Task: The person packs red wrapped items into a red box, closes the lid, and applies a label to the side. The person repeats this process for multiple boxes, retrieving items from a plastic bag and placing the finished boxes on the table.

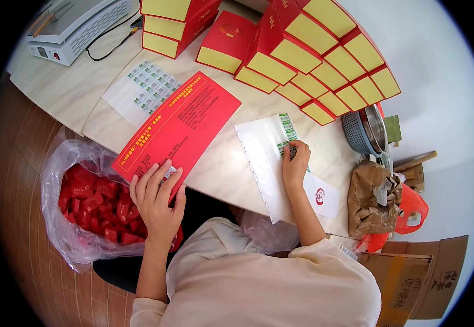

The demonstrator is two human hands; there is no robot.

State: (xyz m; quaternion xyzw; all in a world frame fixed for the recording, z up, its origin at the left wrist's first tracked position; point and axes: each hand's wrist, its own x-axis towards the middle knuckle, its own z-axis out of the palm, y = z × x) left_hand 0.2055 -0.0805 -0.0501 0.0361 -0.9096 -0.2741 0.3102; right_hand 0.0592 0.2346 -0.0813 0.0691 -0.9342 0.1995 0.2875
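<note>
My left hand (159, 200) lies with spread fingers on the lower end of a long red printed box or card (179, 131), beside a small printed label on it. My right hand (296, 163) has its thumb and fingertips bent together on green-and-white stickers (288, 128) along a white backing sheet (257, 159); whether a sticker is between them cannot be told. A second sheet of small stickers (151, 90) lies partly under the red piece. By my right forearm is a white card (324, 196) with a red round emblem.
Red boxes with yellow sides (308, 61) are stacked along the table's far side. A clear plastic bag (53, 204) of small red packets stands at left. A white appliance (69, 45) is at upper left. A blue basket (353, 131), brown paper bag (363, 196) and cardboard box (400, 282) are at right.
</note>
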